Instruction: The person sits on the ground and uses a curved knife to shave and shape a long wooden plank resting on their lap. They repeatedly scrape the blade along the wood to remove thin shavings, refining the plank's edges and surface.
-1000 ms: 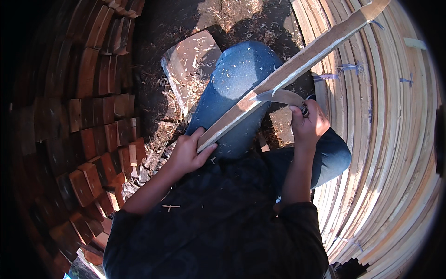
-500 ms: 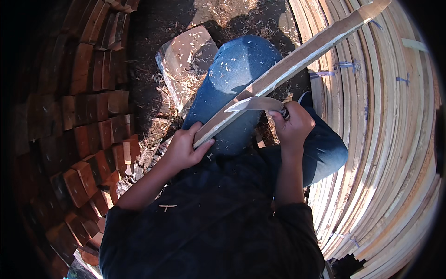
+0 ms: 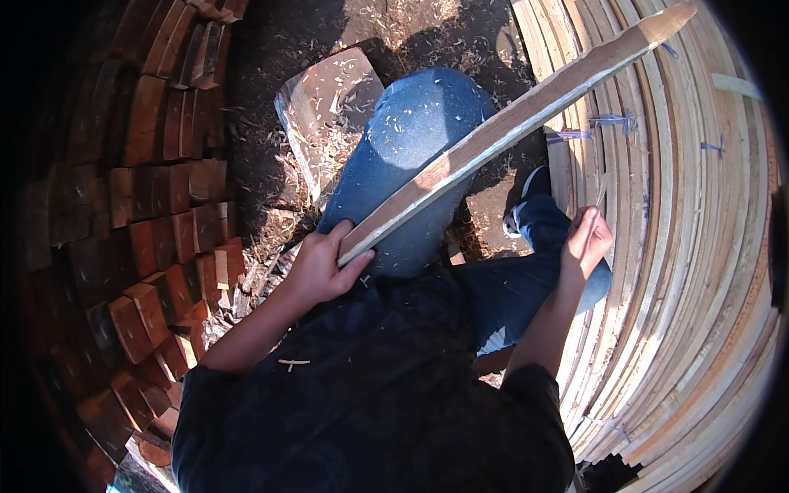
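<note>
A long, narrow wooden slat (image 3: 485, 142) slants from my lap up to the far right, its far end tapered. My left hand (image 3: 319, 267) grips the near end, thumb on one side and fingers on the other. The slat crosses over my raised knee (image 3: 436, 107) in blue jeans. Well to the right of the slat, my right hand (image 3: 588, 241) is closed round the curved knife (image 3: 604, 189). Only a thin sliver of its blade shows above the fist, and the handle is hidden in the hand.
Stacked reddish-brown wood blocks (image 3: 152, 246) rise on the left. Long pale slats (image 3: 649, 271), bundled with purple ties (image 3: 612, 121), fill the right side. A flat slab (image 3: 329, 90) lies ahead, strewn with shavings. My shoe (image 3: 534, 185) shows beside the right pile.
My right hand has swung right and slightly down with the knife, away from the slat where the blade lay. My left hand and the slat have barely moved.
</note>
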A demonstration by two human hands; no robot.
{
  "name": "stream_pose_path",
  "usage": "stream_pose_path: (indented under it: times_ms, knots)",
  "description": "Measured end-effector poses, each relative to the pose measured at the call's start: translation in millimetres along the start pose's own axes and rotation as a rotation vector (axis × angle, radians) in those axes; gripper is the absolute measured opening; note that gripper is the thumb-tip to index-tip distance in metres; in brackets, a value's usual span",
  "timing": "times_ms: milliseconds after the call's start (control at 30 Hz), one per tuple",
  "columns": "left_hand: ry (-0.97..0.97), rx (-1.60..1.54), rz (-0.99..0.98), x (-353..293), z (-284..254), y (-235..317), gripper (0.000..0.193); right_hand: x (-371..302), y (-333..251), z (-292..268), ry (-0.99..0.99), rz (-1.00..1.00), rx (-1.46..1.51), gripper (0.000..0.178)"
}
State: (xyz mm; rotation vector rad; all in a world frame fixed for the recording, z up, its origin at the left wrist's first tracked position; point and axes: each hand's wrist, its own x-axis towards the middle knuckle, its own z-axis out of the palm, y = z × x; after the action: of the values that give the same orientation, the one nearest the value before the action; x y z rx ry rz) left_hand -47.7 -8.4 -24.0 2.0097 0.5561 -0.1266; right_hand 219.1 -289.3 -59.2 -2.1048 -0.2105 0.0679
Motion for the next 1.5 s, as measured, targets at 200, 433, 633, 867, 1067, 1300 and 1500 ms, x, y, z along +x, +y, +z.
stream_pose_path:
  times_ms: [200,433,633,867,1067,1300,1500]
  knots:
    - [0.099,0.188,0.039,-3,10,5,0.024,-100,-22,73,-0.247,0.143,0.305,0.052]
    - [0.164,0.286,0.058,-9,17,0,0.031,-65,-91,67,-0.416,-0.250,-0.181,0.050]
    - [0.144,0.265,0.064,-8,14,5,0.025,-54,-92,65,-0.305,-0.366,-0.351,0.052]
    - [0.168,0.258,0.058,-9,13,1,0.028,-31,-101,57,-0.148,-0.527,-0.537,0.050]
    - [0.169,0.276,0.080,-7,12,2,0.026,32,-86,36,0.175,-0.469,-0.620,0.051]
    - [0.181,0.281,0.099,-8,11,1,0.027,69,-68,-55,0.488,0.184,-0.048,0.060]
    - [0.148,0.269,0.086,-8,12,-2,0.027,-47,-62,32,-0.149,-0.141,-0.079,0.048]
